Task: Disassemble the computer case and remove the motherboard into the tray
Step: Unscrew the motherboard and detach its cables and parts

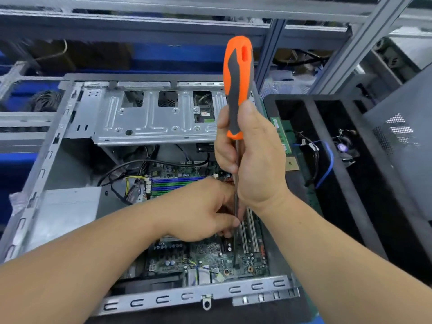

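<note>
1. Right grip (251, 157): the hand is clenched round the lower end of the screwdriver (238, 87), whose orange and grey handle stands upright above the fist, with the shaft running straight down past the heel of the hand.
2. Left grip (201, 210): fingers curled, pinching the shaft low down, just above the board; the tip itself is hidden behind the fingers.
3. Case (77, 141) lies open on its side on the tabletop, its silver drive cage (159, 118) across the far half.
4. Motherboard (210, 256) is inside the case, flat on its floor, under both hands. Blue memory slots (175, 183) show beyond the left hand, two pale expansion slots (250, 232) just right of the shaft, and black and yellow cables (126, 174) at the far left of the board.
5. Tray (350, 183), black and divided, sits just beside the case on the right; it holds a green memory stick (281, 134), a blue cable (327, 164) and a small fan (343, 148).
6. Metal shelving (346, 54) stands behind.
</note>
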